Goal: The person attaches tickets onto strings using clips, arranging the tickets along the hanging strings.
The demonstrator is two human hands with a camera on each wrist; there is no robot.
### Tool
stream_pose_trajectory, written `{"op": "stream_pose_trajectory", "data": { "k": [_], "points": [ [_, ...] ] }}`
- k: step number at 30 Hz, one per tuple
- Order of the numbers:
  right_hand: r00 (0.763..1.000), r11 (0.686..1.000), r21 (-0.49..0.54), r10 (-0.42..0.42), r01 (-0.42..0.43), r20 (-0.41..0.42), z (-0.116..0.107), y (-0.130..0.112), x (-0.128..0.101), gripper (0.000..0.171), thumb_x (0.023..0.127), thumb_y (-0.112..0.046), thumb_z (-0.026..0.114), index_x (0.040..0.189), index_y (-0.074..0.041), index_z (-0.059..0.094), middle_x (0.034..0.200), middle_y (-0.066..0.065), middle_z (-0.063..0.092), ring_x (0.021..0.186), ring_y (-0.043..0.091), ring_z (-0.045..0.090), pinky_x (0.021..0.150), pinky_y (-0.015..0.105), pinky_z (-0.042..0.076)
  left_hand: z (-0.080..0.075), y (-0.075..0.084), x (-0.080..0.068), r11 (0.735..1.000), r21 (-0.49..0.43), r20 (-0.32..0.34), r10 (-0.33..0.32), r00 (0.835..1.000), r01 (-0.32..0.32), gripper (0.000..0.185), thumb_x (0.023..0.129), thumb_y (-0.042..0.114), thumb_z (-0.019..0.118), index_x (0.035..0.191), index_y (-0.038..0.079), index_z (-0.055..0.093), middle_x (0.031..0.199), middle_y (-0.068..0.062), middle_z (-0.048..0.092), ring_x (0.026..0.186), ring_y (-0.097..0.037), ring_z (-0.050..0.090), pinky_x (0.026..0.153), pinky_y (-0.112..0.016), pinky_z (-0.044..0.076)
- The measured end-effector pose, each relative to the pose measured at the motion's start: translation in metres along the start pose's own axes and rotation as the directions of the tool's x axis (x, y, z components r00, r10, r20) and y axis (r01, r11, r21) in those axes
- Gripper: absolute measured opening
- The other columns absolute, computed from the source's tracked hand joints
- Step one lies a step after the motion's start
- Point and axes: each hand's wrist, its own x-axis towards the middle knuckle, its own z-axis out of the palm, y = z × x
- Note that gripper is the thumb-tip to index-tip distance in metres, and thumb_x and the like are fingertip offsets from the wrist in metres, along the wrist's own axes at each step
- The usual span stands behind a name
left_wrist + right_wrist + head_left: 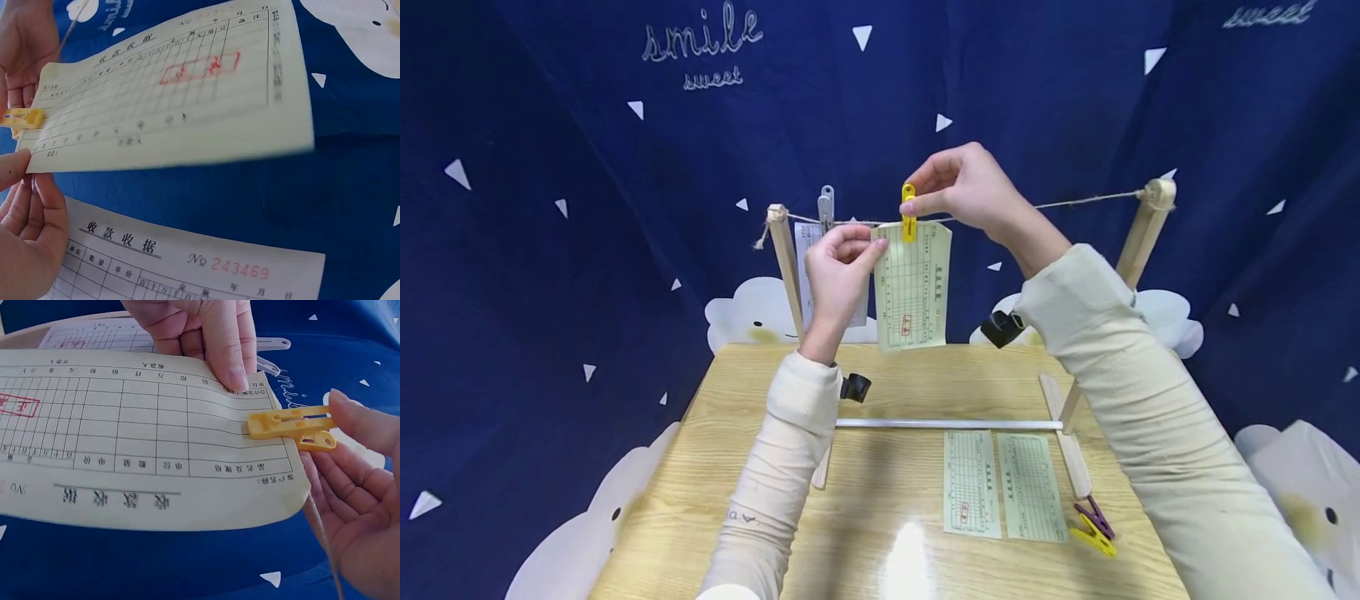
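Observation:
A pale yellow receipt slip point(913, 287) hangs from a twine line point(1075, 201) strung between two wooden posts. A yellow clothespin point(908, 210) sits on the slip's top edge at the twine. My right hand point(919, 198) pinches the peg's tail between thumb and fingers. My left hand point(867, 247) pinches the slip's top left corner. In the right wrist view the clothespin point(290, 425) bites the slip point(137, 437), with the left hand's fingers point(215, 344) pressing the paper beside it. In the left wrist view the slip point(169, 94) tilts above my left hand point(25, 212).
A grey clip point(826, 207) holds a white slip point(187, 262) on the twine behind my left hand. Two more slips point(1003, 485) lie flat on the wooden table point(880, 400), with a purple and a yellow peg point(1094, 527) to their right. Blue cloth hangs behind.

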Motion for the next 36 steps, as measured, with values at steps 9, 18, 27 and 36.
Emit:
{"op": "stream_pose_trajectory", "data": {
  "k": [9, 18, 27, 36],
  "points": [
    [0.999, 0.998, 0.051, 0.024, -0.026, 0.04, -0.003, 0.004, -0.008, 0.048, 0.077, -0.01, 0.072, 0.121, -0.002, 0.056, 0.102, 0.014, 0.063, 0.09, 0.018, 0.059, 0.087, 0.034, 0.046, -0.001, 0.0, -0.002, 1.0, 0.005, -0.003, -0.012, 1.0, 0.012, 0.018, 0.075, -0.001, 0.072, 0.086, -0.009, 0.062, 0.07, -0.019, 0.065, 0.059, -0.002, 0.058, 0.057, -0.017, 0.046],
    [0.999, 0.998, 0.049, -0.023, 0.025, -0.029, -0.006, 0.006, -0.018, 0.047, 0.076, -0.007, 0.072, 0.12, 0.0, 0.057, 0.109, 0.016, 0.062, 0.093, 0.016, 0.06, 0.085, 0.029, 0.047, -0.002, -0.002, -0.004, 0.999, 0.051, 0.006, -0.001, 1.0, 0.001, 0.019, 0.076, 0.002, 0.071, 0.089, -0.009, 0.062, 0.072, -0.02, 0.066, 0.06, -0.002, 0.058, 0.059, -0.017, 0.047],
    [0.991, 0.993, 0.019, -0.112, 0.113, -0.074, -0.005, 0.009, -0.047, 0.036, 0.079, -0.006, 0.07, 0.113, 0.001, 0.061, 0.104, 0.015, 0.064, 0.085, 0.012, 0.062, 0.078, 0.022, 0.048, -0.008, -0.005, -0.017, 0.99, 0.132, 0.021, 0.051, 0.998, -0.054, 0.024, 0.078, 0.002, 0.069, 0.099, -0.007, 0.062, 0.079, -0.019, 0.067, 0.067, -0.019, 0.063, 0.061, -0.02, 0.05],
    [0.977, 0.981, -0.008, -0.193, 0.193, -0.091, -0.007, 0.024, -0.088, 0.028, 0.081, -0.004, 0.066, 0.108, 0.006, 0.062, 0.099, 0.016, 0.064, 0.083, 0.005, 0.061, 0.074, 0.016, 0.048, -0.017, -0.003, -0.04, 0.994, 0.104, 0.081, 0.011, 0.997, -0.019, 0.032, 0.079, -0.002, 0.066, 0.109, -0.009, 0.057, 0.087, -0.021, 0.066, 0.074, -0.028, 0.064, 0.065, -0.023, 0.05]
  ]
}}
